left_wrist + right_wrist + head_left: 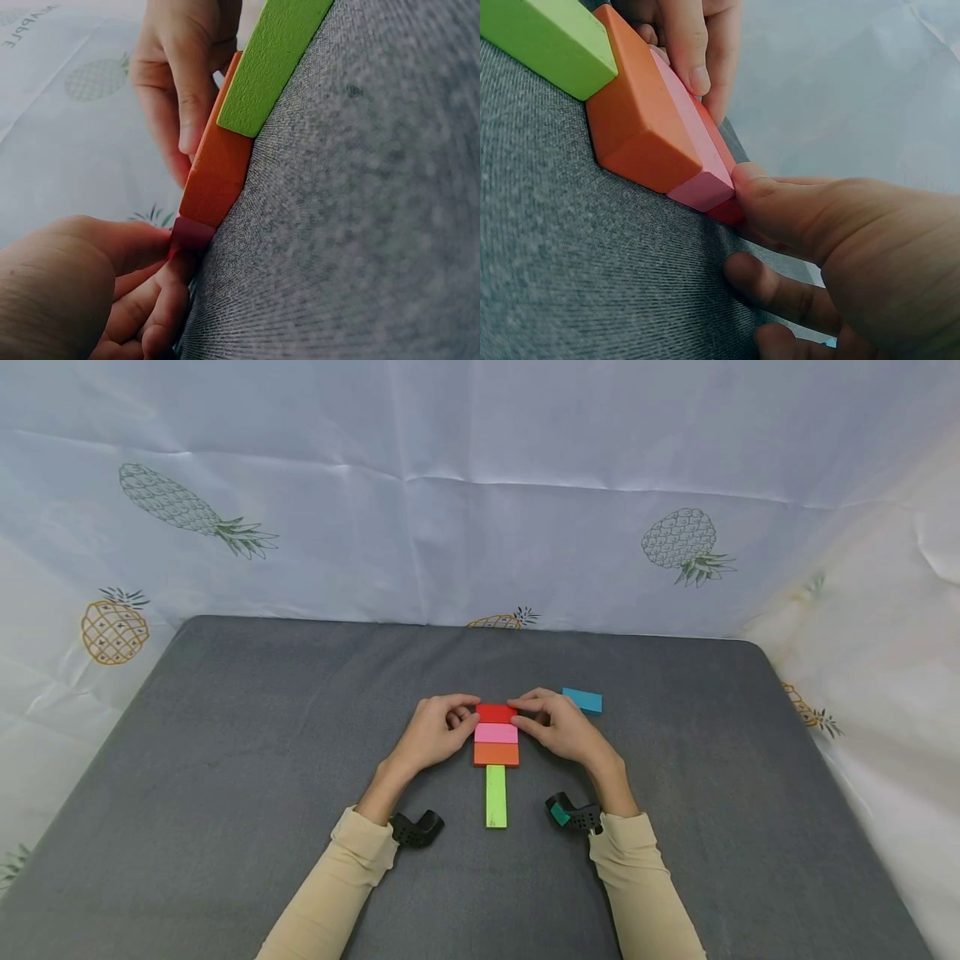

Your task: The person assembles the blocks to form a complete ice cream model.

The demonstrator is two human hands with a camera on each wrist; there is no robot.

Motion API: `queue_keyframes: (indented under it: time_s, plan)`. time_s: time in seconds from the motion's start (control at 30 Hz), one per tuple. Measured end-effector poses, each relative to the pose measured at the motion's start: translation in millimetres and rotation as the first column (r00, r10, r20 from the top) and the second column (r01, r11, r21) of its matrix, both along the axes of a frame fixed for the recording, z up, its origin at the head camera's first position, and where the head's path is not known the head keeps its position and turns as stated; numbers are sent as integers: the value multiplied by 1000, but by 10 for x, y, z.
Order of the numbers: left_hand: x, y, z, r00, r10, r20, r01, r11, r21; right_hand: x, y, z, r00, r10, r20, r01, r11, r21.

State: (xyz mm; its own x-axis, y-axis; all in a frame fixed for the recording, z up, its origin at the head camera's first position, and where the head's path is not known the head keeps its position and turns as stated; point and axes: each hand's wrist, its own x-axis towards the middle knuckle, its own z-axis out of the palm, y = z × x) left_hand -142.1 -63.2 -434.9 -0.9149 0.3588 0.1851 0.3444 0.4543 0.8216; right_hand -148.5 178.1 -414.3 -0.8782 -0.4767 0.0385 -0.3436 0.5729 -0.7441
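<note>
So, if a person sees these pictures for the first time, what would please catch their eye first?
Probably the bright blocks on the dark gray table: a red block, a pink block and an orange block side by side, with a green block like a stem on the near side. Next, the left hand and right hand at opposite ends of the red one. A blue block lies apart, beyond the right hand.

Table (262,810): dark grey, rounded at its far corners.
Sheet (480,427): pale, creased, hanging beyond the table's far edge.
Green pineapples (168,497): line drawings on the sheet, one upper left, one upper right.
Yellow pineapple (115,632): near the table's far left corner.
Lettering (30,27): small, printed on the sheet.
</note>
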Motion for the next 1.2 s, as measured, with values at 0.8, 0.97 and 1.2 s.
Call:
queue_keyframes:
  time_s: [0.8, 0.97, 1.2]
  plan:
    - [-1, 4, -2, 1000, 6, 0, -6, 1000, -5, -24, 123, 39, 997, -70, -35, 69, 997, -38]
    - [0, 2, -1, 1000, 6, 2, -6, 1000, 1, -30, 216, 88, 991, -94, -92, 90, 995, -44]
    - [-2, 2, -7, 1000, -1, -4, 1, 1000, 15, -32, 375, 129, 983, -149, -110, 143, 988, -62]
